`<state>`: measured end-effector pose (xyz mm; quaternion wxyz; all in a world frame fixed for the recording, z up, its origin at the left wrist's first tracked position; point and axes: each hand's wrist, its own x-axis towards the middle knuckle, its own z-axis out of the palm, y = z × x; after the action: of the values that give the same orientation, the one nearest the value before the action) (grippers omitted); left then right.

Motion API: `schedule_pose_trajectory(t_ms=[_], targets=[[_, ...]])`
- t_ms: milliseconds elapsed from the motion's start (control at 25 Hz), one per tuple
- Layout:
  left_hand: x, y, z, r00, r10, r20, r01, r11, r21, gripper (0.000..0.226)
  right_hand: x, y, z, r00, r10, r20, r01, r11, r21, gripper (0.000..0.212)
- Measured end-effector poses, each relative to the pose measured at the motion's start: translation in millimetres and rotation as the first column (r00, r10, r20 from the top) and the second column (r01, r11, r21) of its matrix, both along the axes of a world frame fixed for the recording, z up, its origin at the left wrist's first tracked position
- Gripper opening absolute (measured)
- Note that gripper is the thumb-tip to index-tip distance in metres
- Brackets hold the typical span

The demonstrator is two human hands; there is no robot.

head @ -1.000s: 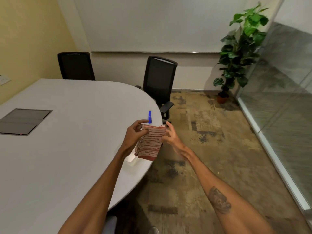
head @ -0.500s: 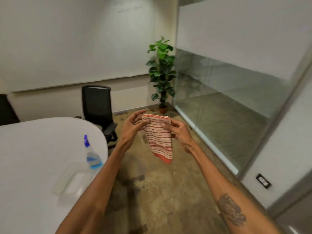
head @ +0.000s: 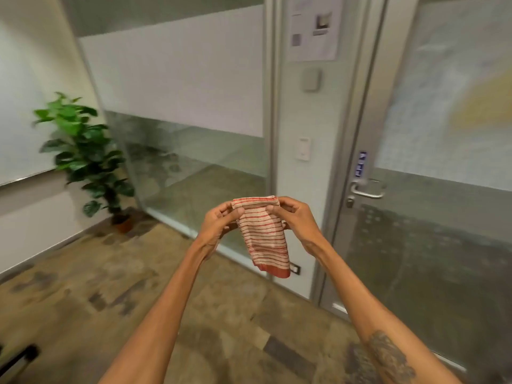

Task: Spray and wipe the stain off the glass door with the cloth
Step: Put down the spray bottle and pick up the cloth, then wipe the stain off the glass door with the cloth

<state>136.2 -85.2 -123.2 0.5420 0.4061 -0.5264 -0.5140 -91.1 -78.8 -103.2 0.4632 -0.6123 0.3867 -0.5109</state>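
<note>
A folded cloth (head: pixel 264 239) with red and cream stripes hangs in front of me at chest height. My left hand (head: pixel 219 221) pinches its top left corner and my right hand (head: pixel 293 217) pinches its top right corner. The glass door (head: pixel 443 231) stands to the right, beyond my hands, with a frosted upper band and a metal lever handle (head: pixel 365 189) on its left edge. A yellowish smear (head: pixel 482 106) shows on the frosted part of the door, blurred. The spray bottle is out of view.
A glass partition wall (head: pixel 194 167) runs from the door frame to the left. A potted green plant (head: pixel 83 156) stands in the corner. A light switch (head: pixel 304 148) and a paper notice (head: pixel 314 26) sit on the panel between partition and door. Patterned carpet (head: pixel 138 286) lies below.
My view has swung right, away from the table and spray bottle, towards the glass door. Both hands stay on the cloth, which now hangs folded between them.
</note>
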Motion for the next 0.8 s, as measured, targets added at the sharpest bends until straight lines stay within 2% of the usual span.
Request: schedule_pose_trajectory(t_ms=[160,360,560,680,800], targets=[[-116.0,-72.1,6.1,0.988,-0.149,0.034,0.151,0.988,-0.043,0.026,-108.9,-33.7,-3.9,0.975,-0.221,0.030,0.221,0.975,-0.004,0.020],[-258.2,-172.9,23.3,0.952,-0.294,0.082,0.301,0.948,-0.103,0.016,-232.6,-82.9,8.6,0.907,-0.415,0.070,0.415,0.910,0.015,0.019],[-383.2,-253.5,51.0,0.902,-0.426,0.069,0.432,0.891,-0.138,0.020,-339.3,-137.2,26.4,0.833,-0.547,0.087,0.548,0.836,0.015,0.019],[-450.1,-284.2,64.8,0.853,-0.507,0.123,0.521,0.840,-0.150,0.019,-396.4,-155.0,21.0,0.787,-0.606,0.114,0.604,0.795,0.050,0.011],[-508.8,-305.3,74.0,0.810,-0.560,0.171,0.584,0.793,-0.172,0.020,-450.7,-162.9,12.5,0.763,-0.635,0.116,0.634,0.771,0.051,0.015]])
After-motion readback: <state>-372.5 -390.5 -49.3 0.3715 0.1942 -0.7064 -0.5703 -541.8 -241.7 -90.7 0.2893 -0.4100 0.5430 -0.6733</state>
